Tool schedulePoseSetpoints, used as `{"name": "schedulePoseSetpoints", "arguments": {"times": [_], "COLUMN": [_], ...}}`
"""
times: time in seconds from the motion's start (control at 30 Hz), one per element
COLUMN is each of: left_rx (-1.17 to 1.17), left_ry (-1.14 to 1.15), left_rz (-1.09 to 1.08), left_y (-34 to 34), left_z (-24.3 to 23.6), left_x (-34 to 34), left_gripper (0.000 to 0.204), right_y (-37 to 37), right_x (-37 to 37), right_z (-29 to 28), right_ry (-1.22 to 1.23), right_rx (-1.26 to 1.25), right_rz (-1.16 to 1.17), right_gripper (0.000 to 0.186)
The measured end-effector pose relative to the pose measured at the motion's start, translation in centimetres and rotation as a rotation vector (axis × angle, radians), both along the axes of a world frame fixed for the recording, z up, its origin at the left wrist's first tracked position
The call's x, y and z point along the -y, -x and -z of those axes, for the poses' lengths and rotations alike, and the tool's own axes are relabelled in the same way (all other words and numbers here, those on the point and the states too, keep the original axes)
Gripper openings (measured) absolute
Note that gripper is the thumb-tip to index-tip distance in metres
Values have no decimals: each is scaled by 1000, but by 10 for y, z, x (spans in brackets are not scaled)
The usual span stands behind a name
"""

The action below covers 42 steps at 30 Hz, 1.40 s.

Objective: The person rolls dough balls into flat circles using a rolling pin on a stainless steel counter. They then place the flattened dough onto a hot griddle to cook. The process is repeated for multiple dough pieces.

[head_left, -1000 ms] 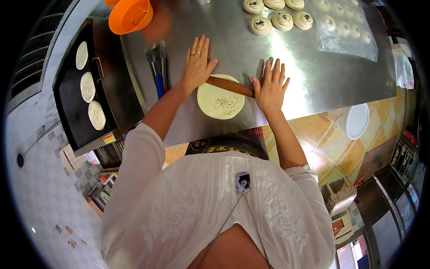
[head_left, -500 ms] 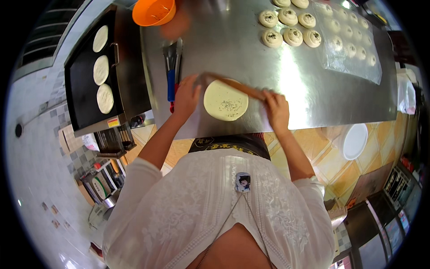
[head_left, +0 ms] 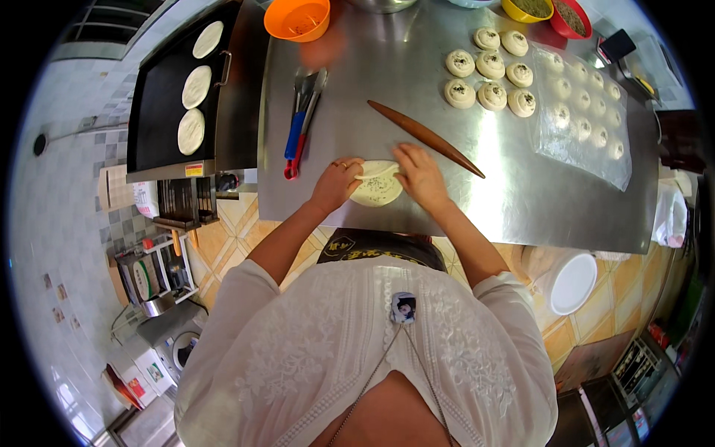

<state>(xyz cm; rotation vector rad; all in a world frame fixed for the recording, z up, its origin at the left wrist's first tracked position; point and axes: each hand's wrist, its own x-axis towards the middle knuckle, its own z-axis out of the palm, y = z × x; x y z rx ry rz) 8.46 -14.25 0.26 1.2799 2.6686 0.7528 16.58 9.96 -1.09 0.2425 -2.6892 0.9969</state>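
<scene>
So your left hand has its fingers curled in and is pinching the far left edge of the speckled dough round. Your right hand is doing the same on the far right, fingers bent over the rim, though they're a bit blurry. Neither one is spread flat. The dough lies between your two hands, flat on the tabletop near your side, with its far edge turned over in a lip.

Counting stuff up: you've got one rolling pin lying at a slant just beyond your right hand, not touching it. Two pairs of tongs sit off to your left, one blue-handled, one red. Three flat dough pieces are on the griddle. Eight uncovered buns are up to the right, plus roughly a dozen under the plastic sheet, hard to count exactly.
</scene>
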Motion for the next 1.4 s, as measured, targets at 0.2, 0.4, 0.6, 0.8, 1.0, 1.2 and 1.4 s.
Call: {"name": "schedulePoseSetpoints", "arguments": {"times": [0.2, 0.4, 0.6, 0.8, 1.0, 1.2, 1.4], "left_rx": [732, 1114, 1044, 683, 280, 95, -242], "left_ry": [-141, -452, -577, -848, -885, -786, -235], "left_rz": [-472, -725, -820, -888, -1256, -1381, -1254], "left_y": [0, 16, 52, 118, 166, 197, 280], "left_z": [-39, -145, -161, -191, -187, -193, -178], "left_x": [18, 74, 166, 314, 507, 626, 693], "left_gripper": [37, 36, 33, 33, 26, 21, 19], "right_y": [53, 68, 120, 238, 402, 526, 533], "right_x": [16, 63, 166, 320, 548, 732, 784], "right_z": [-58, -99, -120, -190, -197, -140, -81], "right_ry": [413, 1549, 1654, 1589, 1222, 82, -433], "right_rx": [976, 992, 1150, 1171, 917, -282, -211], "right_rz": [-271, -448, -321, -504, -592, -964, -1024], "right_gripper": [47, 57, 65, 56, 49, 39, 48]}}
